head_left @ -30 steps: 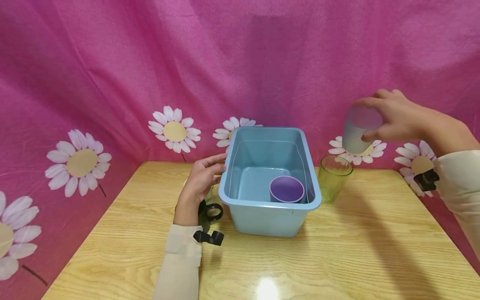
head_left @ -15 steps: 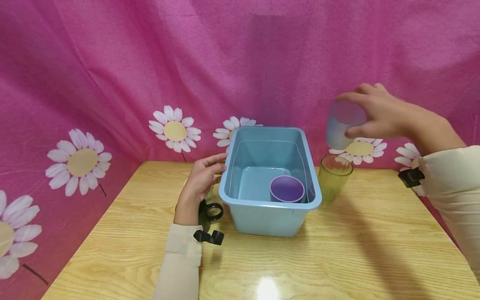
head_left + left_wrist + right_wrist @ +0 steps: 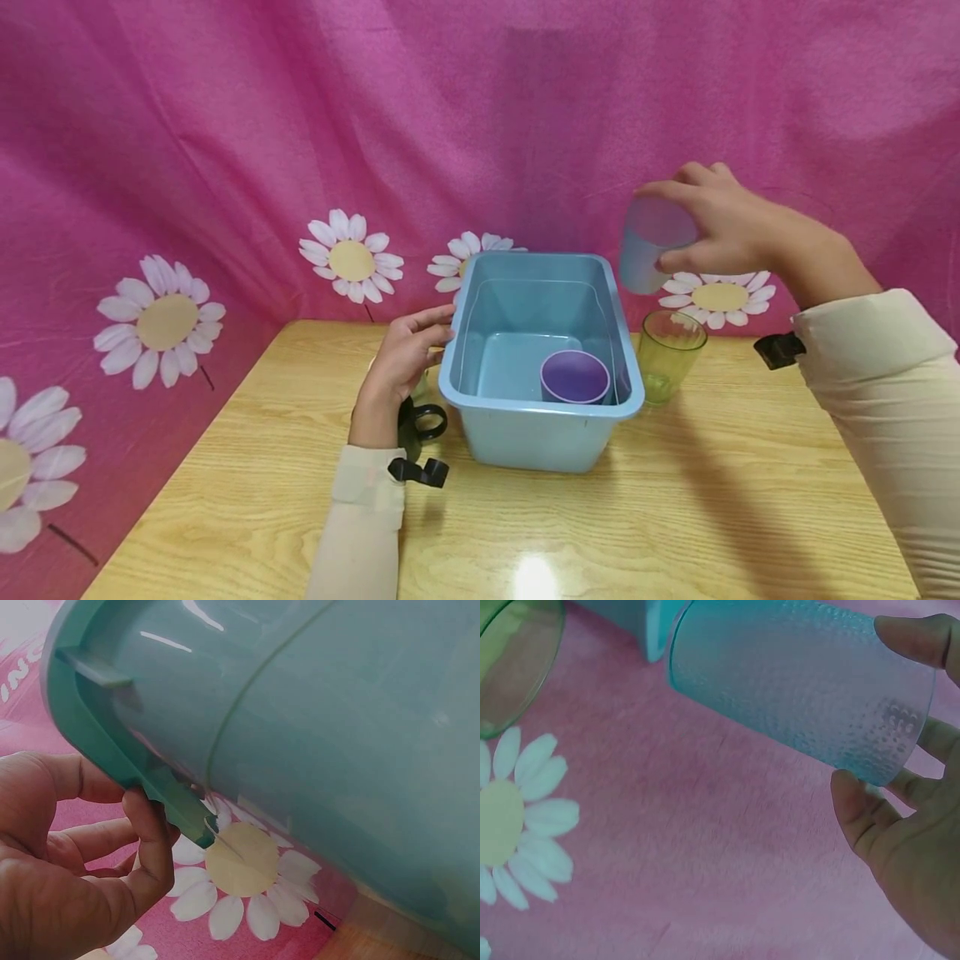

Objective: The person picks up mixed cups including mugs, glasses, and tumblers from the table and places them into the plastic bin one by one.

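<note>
- Head view, centre: a blue bin [image 3: 534, 440] stands on the wooden table [image 3: 262, 508]; a purple cup [image 3: 574, 379] sits in its near right corner.
- Head view, left of centre: the left hand [image 3: 405, 354] grips the bin's left rim; a dark mug [image 3: 431, 422] with a ring handle stands below it, partly hidden by the wrist.
- Head view, right of centre: the right hand [image 3: 735, 225] grasps a translucent dimpled cup [image 3: 651, 250] in the air, just beside the bin's far right corner. A green glass [image 3: 672, 354] stands on the table below, close to the bin's right wall.
- Head view, background: a pink cloth [image 3: 225, 125] printed with white daisies.
- Left wrist view: the bin fills the upper right; at lower left, the left hand's thumb and forefinger pinch its rim.
- Right wrist view: the dimpled cup lies tilted across the upper centre, its right end between the right hand's thumb and fingers; the green glass's rim shows at upper left, with part of the bin at the top edge.
</note>
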### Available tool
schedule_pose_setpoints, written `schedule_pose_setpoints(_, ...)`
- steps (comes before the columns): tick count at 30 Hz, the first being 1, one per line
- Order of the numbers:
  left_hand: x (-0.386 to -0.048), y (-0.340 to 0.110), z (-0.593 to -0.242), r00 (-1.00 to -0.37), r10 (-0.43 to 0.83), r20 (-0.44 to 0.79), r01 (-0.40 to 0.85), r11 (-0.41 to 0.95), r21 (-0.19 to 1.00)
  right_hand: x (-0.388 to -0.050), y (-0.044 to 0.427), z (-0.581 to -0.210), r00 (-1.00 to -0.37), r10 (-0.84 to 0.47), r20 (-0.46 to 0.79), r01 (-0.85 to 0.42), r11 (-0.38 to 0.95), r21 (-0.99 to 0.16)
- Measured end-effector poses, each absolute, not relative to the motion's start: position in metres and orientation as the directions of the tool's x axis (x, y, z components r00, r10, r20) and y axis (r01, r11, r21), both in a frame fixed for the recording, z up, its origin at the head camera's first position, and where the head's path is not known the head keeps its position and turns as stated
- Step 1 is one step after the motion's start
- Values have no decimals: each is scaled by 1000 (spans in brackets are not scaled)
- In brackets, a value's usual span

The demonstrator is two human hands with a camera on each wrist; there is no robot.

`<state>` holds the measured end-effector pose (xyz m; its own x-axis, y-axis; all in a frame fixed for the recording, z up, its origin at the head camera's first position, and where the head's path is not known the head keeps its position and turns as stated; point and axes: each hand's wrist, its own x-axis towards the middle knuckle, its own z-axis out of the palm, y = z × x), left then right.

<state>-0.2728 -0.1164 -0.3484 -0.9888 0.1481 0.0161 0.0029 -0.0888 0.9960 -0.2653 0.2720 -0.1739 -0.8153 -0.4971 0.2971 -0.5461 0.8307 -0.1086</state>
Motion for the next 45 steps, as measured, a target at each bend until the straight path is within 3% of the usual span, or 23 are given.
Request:
schedule_pose_setpoints(17, -273, -114, -347, -990, 140, 15, 2, -91, 996, -276, 242, -186, -789, -522, 325, -593, 785, -180)
schedule_pose_setpoints(45, -271, -113, -347, -989, 147, 22, 9, -85, 996, -299, 217, -237, -791, -561, 246, -608, 763, -217)
